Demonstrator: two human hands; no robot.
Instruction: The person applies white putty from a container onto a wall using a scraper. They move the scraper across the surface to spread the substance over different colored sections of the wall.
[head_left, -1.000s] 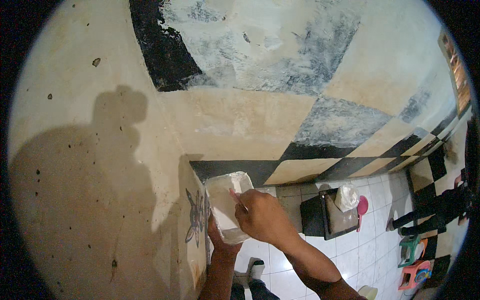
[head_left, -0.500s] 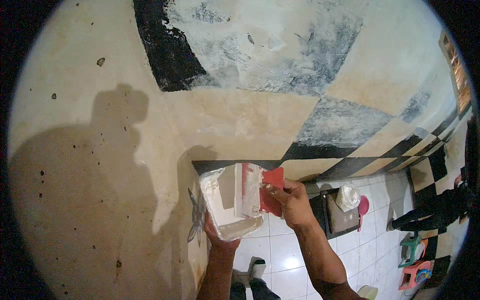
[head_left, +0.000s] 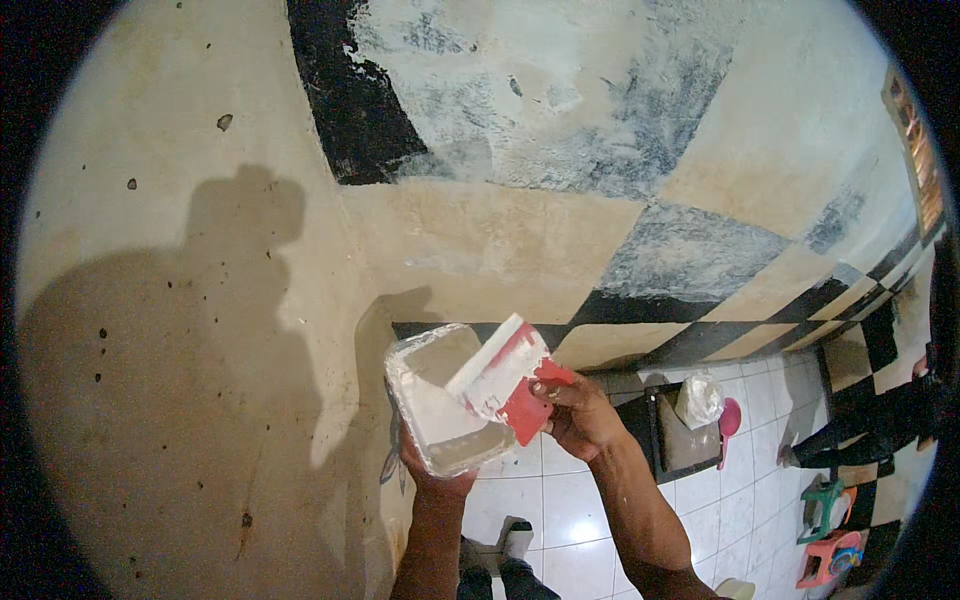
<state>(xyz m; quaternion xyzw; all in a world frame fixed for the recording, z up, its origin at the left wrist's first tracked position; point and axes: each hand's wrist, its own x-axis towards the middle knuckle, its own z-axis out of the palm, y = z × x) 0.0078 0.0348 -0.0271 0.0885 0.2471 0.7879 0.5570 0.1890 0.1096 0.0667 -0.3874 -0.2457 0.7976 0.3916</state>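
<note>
Red scraper pinched in right grip, over tub (left grip apparently holding underneath).

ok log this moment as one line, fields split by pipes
left hand: holds tub with white paste | right hand: holds red scraper, paste-smeared, over tub's right side | nearby: checkered wall

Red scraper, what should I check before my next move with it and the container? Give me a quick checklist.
1. Right grip on the red scraper: ok, thumb across it.
2. Left grip on the container: ok, fingers mostly hidden.
3. White paste in the container: ok, present.
4. Red scraper's face clean: not ok, smeared white.
5. Red scraper clear of the container: cannot tell, they overlap in view.
</note>
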